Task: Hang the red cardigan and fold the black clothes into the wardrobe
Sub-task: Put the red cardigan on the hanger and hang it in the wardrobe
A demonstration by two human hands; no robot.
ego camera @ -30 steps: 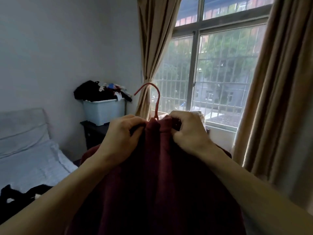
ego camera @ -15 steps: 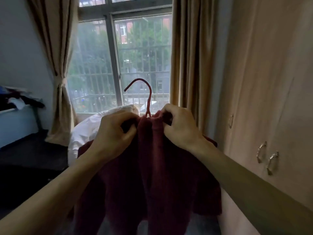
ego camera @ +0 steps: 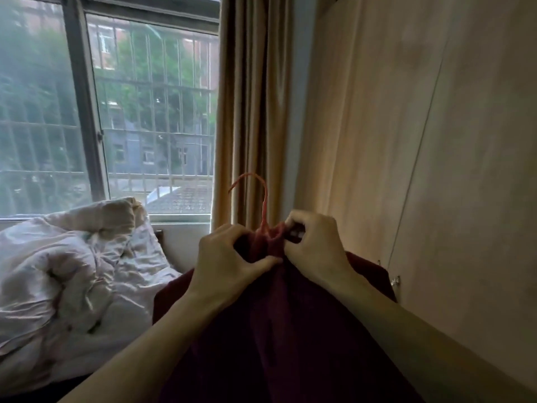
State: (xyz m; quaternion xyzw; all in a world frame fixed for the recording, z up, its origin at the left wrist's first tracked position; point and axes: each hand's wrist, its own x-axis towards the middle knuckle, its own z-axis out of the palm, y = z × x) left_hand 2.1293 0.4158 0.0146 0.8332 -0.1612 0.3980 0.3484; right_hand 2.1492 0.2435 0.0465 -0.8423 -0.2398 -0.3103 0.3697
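The red cardigan (ego camera: 279, 330) is draped on its hanger (ego camera: 263, 205) and gripped at the collar by the left hand (ego camera: 229, 266) and right hand (ego camera: 315, 245) before closed wardrobe (ego camera: 436, 158) doors (hanging and black clothes remain).

We see wardrobe (ego camera: 436, 141) doors closed on R, curtain (ego camera: 247, 112) just behind hook (ego camera: 255, 184); free room only to L, above quilt (ego camera: 72, 271).
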